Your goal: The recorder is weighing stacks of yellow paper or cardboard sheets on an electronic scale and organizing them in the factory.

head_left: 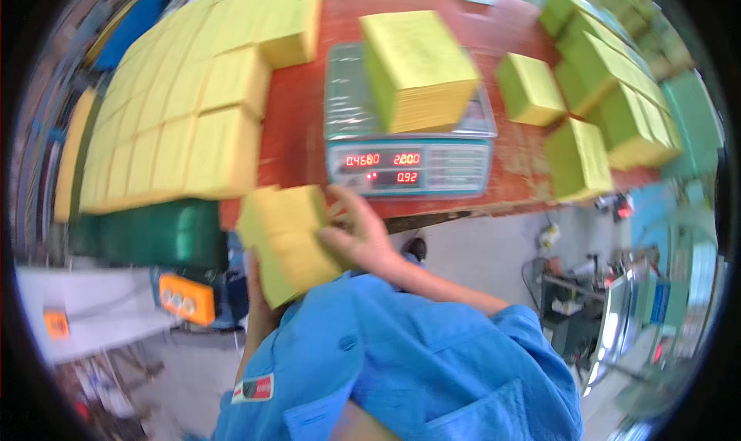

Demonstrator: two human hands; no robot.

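Note:
In front of my chest, at the table's near edge, I hold a stack of yellow paper [289, 244] made up of blocks side by side. My left hand [258, 283] grips it from the left and below, its fingers mostly hidden behind the paper. Curled at the stack's right side is my right hand [361, 232], thumb and fingertips against the paper. Just beyond stands a digital scale [332, 124] with a lit red display. A tall block of yellow paper [421, 62] rests on its metal pan.
Many yellow paper blocks [177, 93] are packed in rows on the left of the red table [297, 132]. To the right lie more blocks [532, 89], some piled together. An orange socket box [187, 298] sits below the table on the left. Equipment [575, 302] stands at the lower right.

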